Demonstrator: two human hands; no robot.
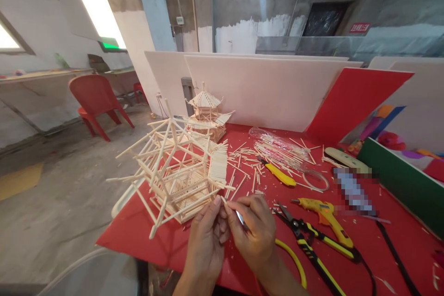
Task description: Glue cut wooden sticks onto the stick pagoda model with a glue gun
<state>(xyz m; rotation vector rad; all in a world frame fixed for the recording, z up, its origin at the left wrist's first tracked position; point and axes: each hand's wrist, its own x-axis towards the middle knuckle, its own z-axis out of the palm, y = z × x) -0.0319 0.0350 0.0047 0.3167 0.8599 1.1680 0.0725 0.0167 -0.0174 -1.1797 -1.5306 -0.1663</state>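
Observation:
My left hand (205,236) and my right hand (253,231) meet at the front edge of the red table (381,240). Both pinch a short thin wooden stick (224,201) between their fingertips. A metal blade or tweezers tip (240,217) shows inside my right hand. Just beyond my hands stands an unfinished stick model (176,171) with long sticks jutting out. A finished small stick pavilion (207,113) stands behind it.
Loose cut sticks (243,166) litter the table. A yellow utility knife (279,173), yellow glue gun (326,215), yellow-handled cutters (308,247) and a clear plastic bag of sticks (277,145) lie to the right. White and red boards (270,88) stand behind. A red chair (95,101) is on the left.

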